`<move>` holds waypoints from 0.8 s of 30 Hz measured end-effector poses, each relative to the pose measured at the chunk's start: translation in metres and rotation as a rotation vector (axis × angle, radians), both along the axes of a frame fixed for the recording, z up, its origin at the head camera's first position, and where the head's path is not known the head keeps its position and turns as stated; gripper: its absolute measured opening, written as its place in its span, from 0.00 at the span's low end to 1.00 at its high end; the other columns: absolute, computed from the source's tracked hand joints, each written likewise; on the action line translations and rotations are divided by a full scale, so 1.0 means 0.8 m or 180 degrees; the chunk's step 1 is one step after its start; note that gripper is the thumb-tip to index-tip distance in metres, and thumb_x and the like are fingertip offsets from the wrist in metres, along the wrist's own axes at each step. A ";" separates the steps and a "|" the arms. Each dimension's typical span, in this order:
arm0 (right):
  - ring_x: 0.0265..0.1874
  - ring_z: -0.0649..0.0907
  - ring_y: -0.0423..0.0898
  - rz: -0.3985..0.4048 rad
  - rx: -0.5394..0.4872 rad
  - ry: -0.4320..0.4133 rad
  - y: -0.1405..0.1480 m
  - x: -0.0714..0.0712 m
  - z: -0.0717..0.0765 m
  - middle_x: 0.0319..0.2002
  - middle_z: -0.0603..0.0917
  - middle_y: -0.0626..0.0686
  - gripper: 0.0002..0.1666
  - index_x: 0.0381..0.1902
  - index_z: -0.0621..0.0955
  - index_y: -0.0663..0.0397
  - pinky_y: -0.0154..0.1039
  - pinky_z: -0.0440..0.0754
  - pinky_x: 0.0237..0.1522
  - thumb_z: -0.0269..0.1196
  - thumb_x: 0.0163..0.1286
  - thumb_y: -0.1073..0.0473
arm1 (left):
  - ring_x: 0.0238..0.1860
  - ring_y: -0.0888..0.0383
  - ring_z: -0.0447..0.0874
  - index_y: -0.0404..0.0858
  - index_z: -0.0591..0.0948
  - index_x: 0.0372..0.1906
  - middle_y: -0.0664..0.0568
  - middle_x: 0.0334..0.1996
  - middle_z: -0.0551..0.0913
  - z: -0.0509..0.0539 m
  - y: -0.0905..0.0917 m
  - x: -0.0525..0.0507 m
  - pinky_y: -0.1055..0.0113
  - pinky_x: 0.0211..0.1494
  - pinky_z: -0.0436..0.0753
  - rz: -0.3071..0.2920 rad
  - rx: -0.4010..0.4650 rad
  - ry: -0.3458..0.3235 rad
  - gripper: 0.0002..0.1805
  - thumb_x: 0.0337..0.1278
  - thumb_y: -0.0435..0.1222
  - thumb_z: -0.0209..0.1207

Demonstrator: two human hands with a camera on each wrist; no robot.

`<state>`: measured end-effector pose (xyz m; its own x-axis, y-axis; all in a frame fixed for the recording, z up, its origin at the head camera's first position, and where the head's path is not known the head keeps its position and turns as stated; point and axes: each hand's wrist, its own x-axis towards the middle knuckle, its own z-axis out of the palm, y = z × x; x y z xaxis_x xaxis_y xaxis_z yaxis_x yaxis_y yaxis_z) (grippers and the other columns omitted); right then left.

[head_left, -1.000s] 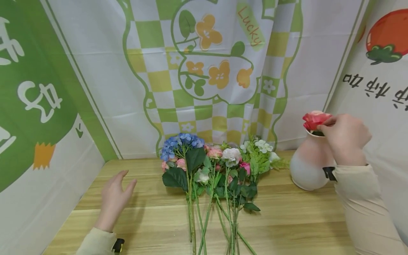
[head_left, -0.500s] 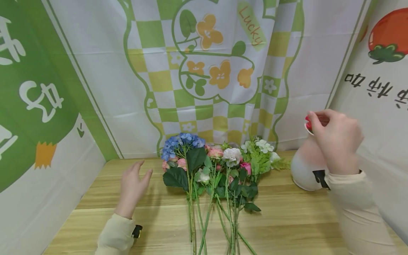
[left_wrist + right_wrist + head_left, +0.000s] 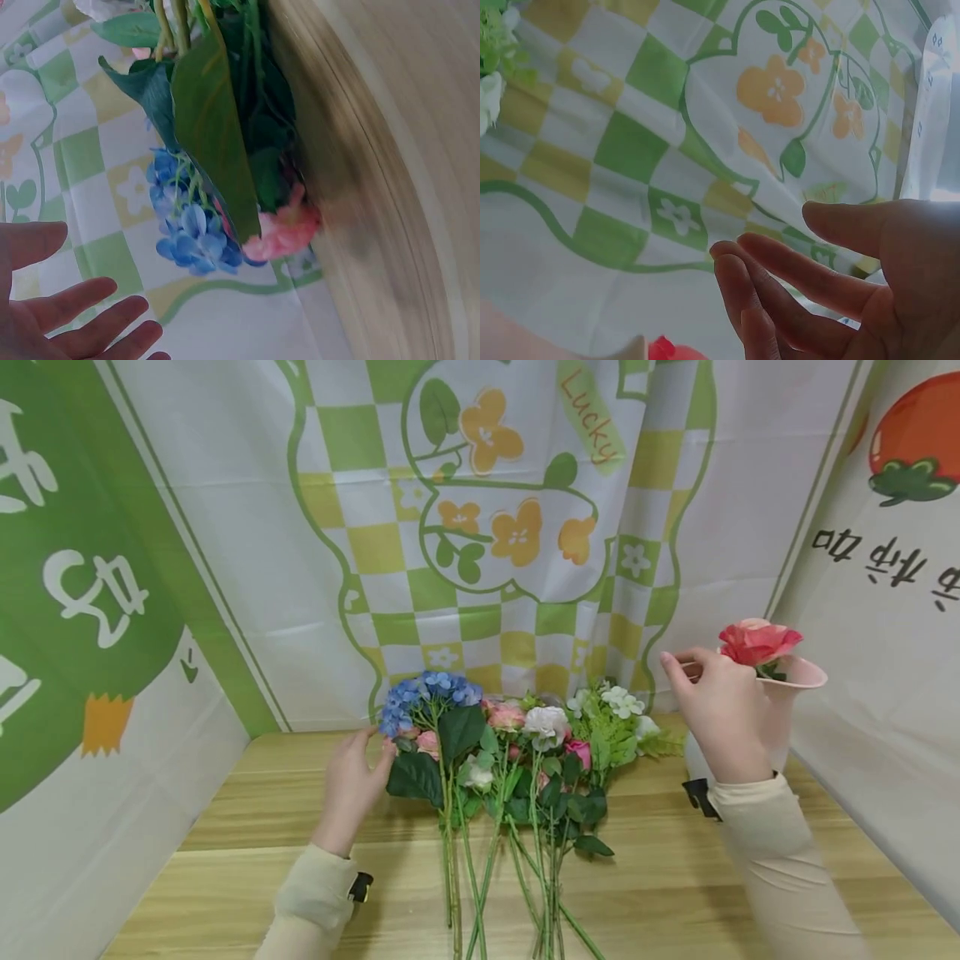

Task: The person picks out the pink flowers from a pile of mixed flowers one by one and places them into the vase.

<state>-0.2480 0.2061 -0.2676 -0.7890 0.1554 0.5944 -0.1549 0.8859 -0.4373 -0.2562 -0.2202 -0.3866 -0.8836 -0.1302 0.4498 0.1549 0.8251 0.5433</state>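
Note:
My left hand (image 3: 351, 787) is beside the left edge of the flower pile, near the blue hydrangea (image 3: 429, 695) and its dark leaves; in the left wrist view the hand (image 3: 75, 315) has spread fingers and holds nothing. A red-pink rose (image 3: 759, 642) stands in the pink and white vase (image 3: 780, 718). In front of the vase's left side is my right hand (image 3: 720, 710), hiding part of it. The right wrist view shows this hand (image 3: 817, 292) with relaxed fingers and nothing between them.
Pink, white and magenta flowers (image 3: 545, 727) lie mid-table with green stems (image 3: 487, 877) toward the front edge. White blossoms with light green foliage (image 3: 611, 739) lie at the pile's right. A printed cloth (image 3: 517, 635) hangs behind the table (image 3: 660, 877).
My left hand has moved right to the blue hydrangea. My right hand has come away from the rose and moved left, leaving the rose in the vase.

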 end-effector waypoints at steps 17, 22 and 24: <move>0.25 0.84 0.51 0.0282 -0.0305 -0.0256 -0.036 -0.012 -0.051 0.32 0.87 0.60 0.26 0.43 0.84 0.60 0.44 0.80 0.27 0.53 0.71 0.43 | 0.49 0.41 0.77 0.31 0.78 0.52 0.40 0.43 0.83 0.006 0.055 -0.011 0.48 0.56 0.72 -0.0211 0.0253 0.0364 0.20 0.60 0.39 0.59; 0.22 0.83 0.48 0.0185 -0.0232 -0.0469 -0.043 -0.013 -0.061 0.33 0.88 0.57 0.29 0.45 0.84 0.54 0.37 0.73 0.17 0.50 0.71 0.38 | 0.46 0.43 0.77 0.32 0.81 0.47 0.39 0.41 0.83 0.007 0.068 -0.013 0.51 0.53 0.74 -0.0220 0.0283 0.0386 0.15 0.60 0.37 0.58; 0.22 0.82 0.47 0.0133 -0.0229 -0.0544 -0.044 -0.014 -0.064 0.34 0.88 0.55 0.30 0.46 0.84 0.52 0.36 0.71 0.15 0.50 0.70 0.36 | 0.43 0.43 0.78 0.32 0.82 0.45 0.39 0.40 0.84 0.007 0.072 -0.015 0.52 0.50 0.75 -0.0244 0.0253 0.0424 0.13 0.60 0.36 0.58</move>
<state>-0.2593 0.1709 -0.3191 -0.8841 0.1578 0.4398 -0.1089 0.8457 -0.5224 -0.2681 -0.1622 -0.3809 -0.8256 -0.1046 0.5545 0.2906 0.7635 0.5768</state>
